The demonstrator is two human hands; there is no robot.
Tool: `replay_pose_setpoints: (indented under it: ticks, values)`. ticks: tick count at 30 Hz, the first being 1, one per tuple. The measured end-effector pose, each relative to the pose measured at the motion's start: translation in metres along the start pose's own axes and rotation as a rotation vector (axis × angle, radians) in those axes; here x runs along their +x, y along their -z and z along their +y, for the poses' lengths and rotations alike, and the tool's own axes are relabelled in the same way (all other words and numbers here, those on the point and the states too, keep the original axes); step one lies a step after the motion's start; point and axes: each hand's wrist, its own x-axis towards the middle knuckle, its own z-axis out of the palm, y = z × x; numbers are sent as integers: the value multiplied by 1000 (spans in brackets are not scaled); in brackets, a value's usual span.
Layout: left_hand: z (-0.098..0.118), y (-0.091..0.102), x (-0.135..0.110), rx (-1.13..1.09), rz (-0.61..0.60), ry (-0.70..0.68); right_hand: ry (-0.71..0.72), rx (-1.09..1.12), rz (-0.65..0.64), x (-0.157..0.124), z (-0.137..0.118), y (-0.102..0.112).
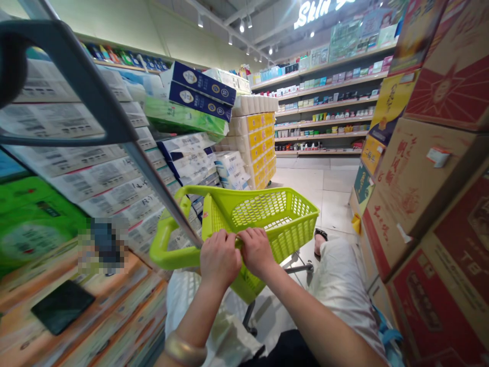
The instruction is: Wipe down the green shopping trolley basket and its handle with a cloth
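Observation:
A lime-green shopping cart [284,240] with a slotted plastic basket stands right in front of me, its loop handle [168,250] to the left. My left hand [220,259] is closed over the near rim of the basket, knuckles up. Beside it, nearly touching, my right hand [256,251] also wraps that rim with curled fingers. A grey metal pole [164,193] with a dark plastic handle [72,86] slants down from the upper left and ends close to my left hand. Where its lower end is fixed cannot be made out.
Packs of tissue [200,92] are piled on the left. A dark flat tablet-like object [63,306] lies on orange boxes there. Cardboard cartons [410,173] rise at my right. Stocked shelves [324,109] line the back, beyond a tiled floor [305,178].

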Motion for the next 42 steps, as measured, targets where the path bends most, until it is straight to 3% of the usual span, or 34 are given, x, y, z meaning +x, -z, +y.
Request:
replay_pose_setpoints:
  ticks: [3, 6, 10, 13, 18, 21, 25, 28, 31, 33, 36, 39, 42]
  values:
    - [2, 2, 1, 26, -6, 23, 36, 22, -20, 0, -7, -4]
    - [2, 3, -1, 29, -21, 21, 47, -11, -56, -4, 16, 5]
    - [3, 6, 2, 23, -45, 52, -98, -97, -39, -9, 46, 17]
    - [4, 9, 11, 13, -131, 96, -131, -84, -16, -9, 33, 12]
    - [1, 8, 24, -27, -275, 111, -12, -4, -32, -9, 5, -1]
    - [0, 4, 20, -28, -243, 81, 15, -13, -29, -13, 21, 5]
    - [3, 0, 12, -30, -179, 50, -94, -53, 32, -17, 39, 12]
    - [6, -1, 10, -15, -160, 40, -130, -16, 74, -16, 19, 7]
    - [6, -2, 9, 6, -141, 23, -78, 58, 87, -16, -7, 0]
    - [4, -2, 8, 15, -133, 16, -17, 79, 59, -17, -10, -1]
    - [0, -3, 5, 16, -122, 21, 32, 47, 9, -21, 12, 6]
    - [-2, -3, 3, 14, -116, 34, -53, -6, 50, -24, 38, 13]
    - [0, -4, 4, 19, -113, 42, -127, 7, 119, -24, 32, 10]
